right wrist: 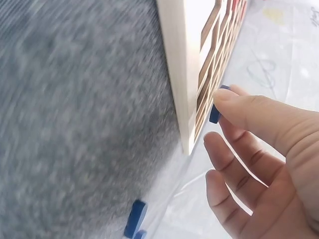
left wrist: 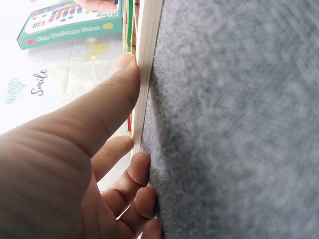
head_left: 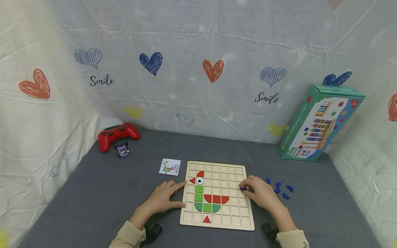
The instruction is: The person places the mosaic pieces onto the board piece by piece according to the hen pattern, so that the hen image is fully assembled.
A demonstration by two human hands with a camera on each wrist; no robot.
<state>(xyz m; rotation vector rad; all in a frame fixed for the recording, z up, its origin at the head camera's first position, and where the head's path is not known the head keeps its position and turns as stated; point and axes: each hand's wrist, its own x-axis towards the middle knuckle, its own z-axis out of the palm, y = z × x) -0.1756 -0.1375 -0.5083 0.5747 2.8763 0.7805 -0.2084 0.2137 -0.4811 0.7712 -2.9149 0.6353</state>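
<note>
A wooden grid board (head_left: pixel 232 215) lies on the grey table, with red, green and white pieces forming a bird-like picture. My left hand (head_left: pixel 163 195) rests at the board's left edge, thumb and index finger spread along it; the left wrist view shows the thumb (left wrist: pixel 107 107) against the rim. Over the board's right edge, my right hand (head_left: pixel 261 192) pinches a small blue piece (right wrist: pixel 215 112) between thumb and index finger. Several more blue pieces (head_left: pixel 286 196) lie on the table to the right of that hand.
A small picture card (head_left: pixel 170 166) lies left of the board's top corner. At the back left are a red game controller (head_left: pixel 117 134) and a purple-black figure (head_left: pixel 122 150). A green game box (head_left: pixel 318 125) stands at the back right, by the curtain.
</note>
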